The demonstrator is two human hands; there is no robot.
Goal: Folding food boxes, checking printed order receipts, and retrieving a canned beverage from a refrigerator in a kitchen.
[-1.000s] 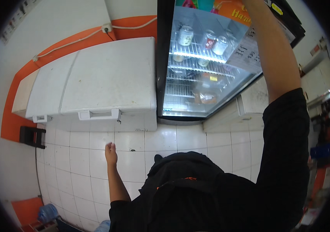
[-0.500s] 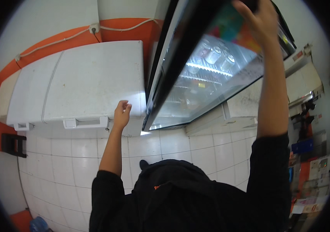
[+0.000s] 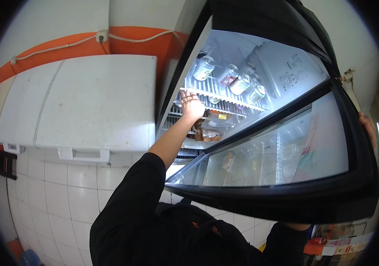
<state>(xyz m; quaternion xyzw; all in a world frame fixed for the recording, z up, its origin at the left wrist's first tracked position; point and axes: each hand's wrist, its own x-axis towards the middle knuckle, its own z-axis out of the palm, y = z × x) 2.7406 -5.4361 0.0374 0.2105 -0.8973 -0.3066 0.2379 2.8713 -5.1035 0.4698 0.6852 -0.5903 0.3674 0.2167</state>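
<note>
The glass-door fridge (image 3: 282, 66) stands open and lit inside. My left hand (image 3: 192, 108) is inside it, fingers stretched out by the front edge of a white wire shelf (image 3: 229, 96), holding nothing that I can see. On that shelf stand several drink cans, among them a light green-and-white can (image 3: 204, 68) and a dark red one (image 3: 229, 75). My right hand (image 3: 368, 128) has its fingers curled round the outer edge of the black-framed glass door (image 3: 265, 191), which is swung out to the right; the rest of that hand is hidden behind the door.
A white chest freezer (image 3: 96, 102) with handles stands left of the fridge. Lower in the fridge lies a brown package (image 3: 209, 134). A cable and socket (image 3: 102, 35) run along the orange wall band. White tiles (image 3: 83, 177) cover the floor; shelved goods (image 3: 342, 244) are at lower right.
The fridge door has swung wide open toward me and the right. My left hand has moved from beside the freezer into the fridge; my right hand has gone to the door's outer edge.
</note>
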